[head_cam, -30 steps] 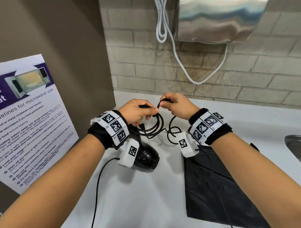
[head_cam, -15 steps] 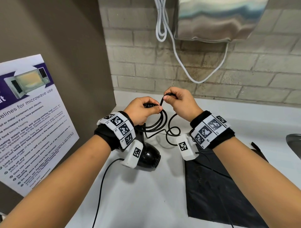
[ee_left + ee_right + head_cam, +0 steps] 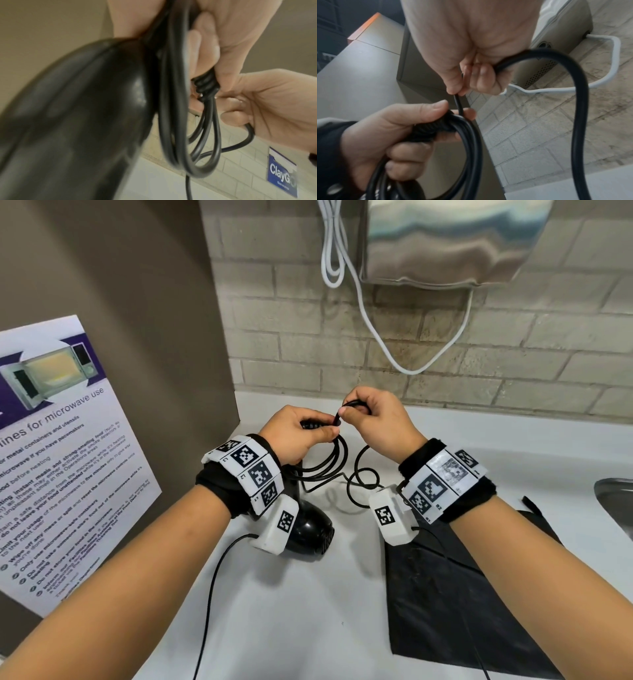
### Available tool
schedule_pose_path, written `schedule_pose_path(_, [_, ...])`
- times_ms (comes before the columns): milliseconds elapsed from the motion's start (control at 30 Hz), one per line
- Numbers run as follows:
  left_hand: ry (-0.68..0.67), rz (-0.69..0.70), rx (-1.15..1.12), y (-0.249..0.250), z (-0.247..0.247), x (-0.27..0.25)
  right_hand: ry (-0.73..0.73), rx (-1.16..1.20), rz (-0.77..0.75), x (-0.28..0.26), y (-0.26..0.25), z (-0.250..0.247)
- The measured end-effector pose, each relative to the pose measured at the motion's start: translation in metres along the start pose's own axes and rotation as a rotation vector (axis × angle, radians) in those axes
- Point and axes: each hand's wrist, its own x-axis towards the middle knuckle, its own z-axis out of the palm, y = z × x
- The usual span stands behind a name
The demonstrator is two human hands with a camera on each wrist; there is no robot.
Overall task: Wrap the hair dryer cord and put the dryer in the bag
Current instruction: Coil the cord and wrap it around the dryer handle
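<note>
From the head view: my left hand grips the hair dryer by its handle, fingers curled round it and the gathered coils of cord, the dryer's body hanging down toward the white table. My right hand, just beside the left and touching it at the fingertips, pinches the next stretch of cord between thumb and forefinger. The loose remainder loops on the table between my wrists. The black bag lies flat on the table under my right forearm, nearer the right hand.

From the left wrist: the dryer fills the frame, blurred, with the coils hanging lengthwise beside it and the ribbed cord collar pressed against my left fingers. The right hand closes on the strand just beyond.

From the right wrist: my right hand holds a tall loop, feeding its near end down to the left hand, which clamps the bundle. I judge the next loop lays onto the left hand's coils.
</note>
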Motion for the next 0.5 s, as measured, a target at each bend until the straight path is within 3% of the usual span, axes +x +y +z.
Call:
schedule_pose_path(100, [-0.033,0.019,0.067,0.002,0.002,-0.001,0.013,-0.019,-0.033,-0.003,-0.002,0.003])
schedule_pose_path(333, [0.043,-0.014,0.006,-0.007,-0.011,0.009,0.169,0.006,-0.08,-0.012,0.005,0.011])
schedule_pose_path(500, [0.117,0.05,-0.019,-0.011,-0.014,0.013,0.115,0.04,-0.035,-0.022,0.016,0.022])
